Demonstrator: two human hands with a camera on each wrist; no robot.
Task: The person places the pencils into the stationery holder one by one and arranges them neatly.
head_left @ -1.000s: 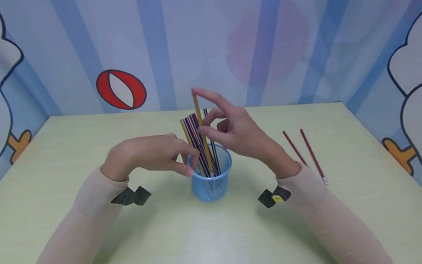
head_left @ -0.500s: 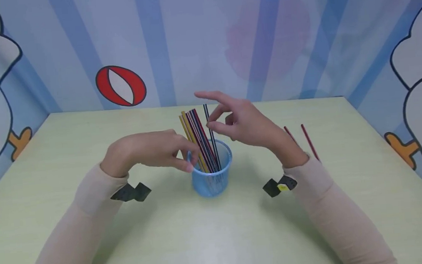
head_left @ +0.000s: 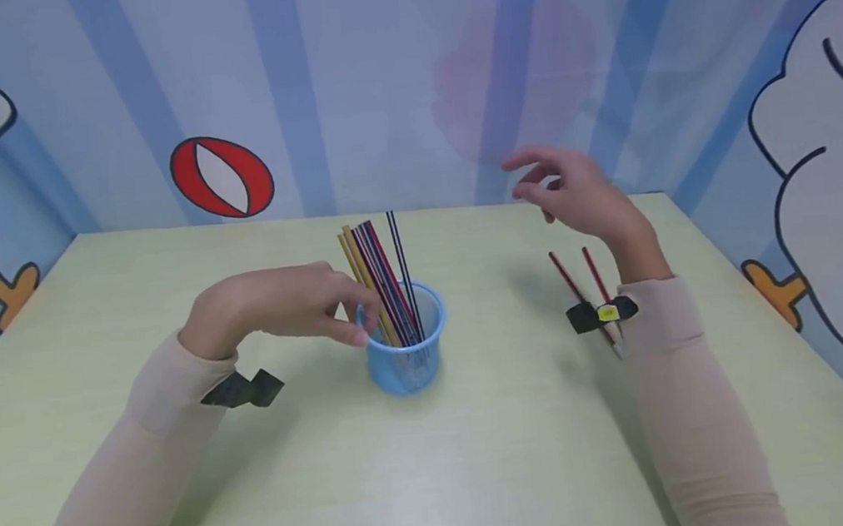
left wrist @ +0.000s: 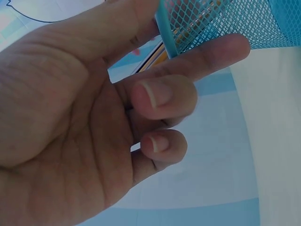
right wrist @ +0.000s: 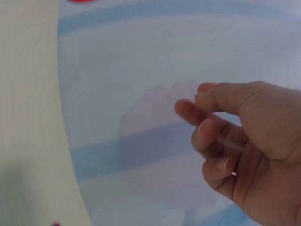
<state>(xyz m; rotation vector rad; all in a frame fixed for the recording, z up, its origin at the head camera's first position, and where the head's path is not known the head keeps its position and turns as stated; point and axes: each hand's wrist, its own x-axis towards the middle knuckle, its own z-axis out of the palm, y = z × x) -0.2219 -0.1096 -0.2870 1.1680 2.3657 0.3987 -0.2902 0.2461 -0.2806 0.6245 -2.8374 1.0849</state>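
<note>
My left hand (head_left: 290,304) pinches the left rim of a light-blue mesh pen cup (head_left: 404,373), which stands upright on the table. In the left wrist view, the thumb and index finger lie on either side of the cup's blue rim (left wrist: 165,28), and two other fingers curl below it. Yellow, red and dark striped pencils (head_left: 381,283) lean to the left inside the cup, with two dark ones more upright at the right. My right hand (head_left: 581,190) hangs in the air over the back right of the table, fingers loosely bent around nothing.
Two red-and-black pencils (head_left: 568,275) lie on the pale green table (head_left: 425,480) below my right hand, partly hidden by the wrist camera and sleeve. A blue striped curtain (head_left: 376,91) with printed figures stands behind the table.
My right hand let go of a yellow pencil, which now leans with the others in the cup. It then moved away to the right, empty. The left hand stays at the rim.
</note>
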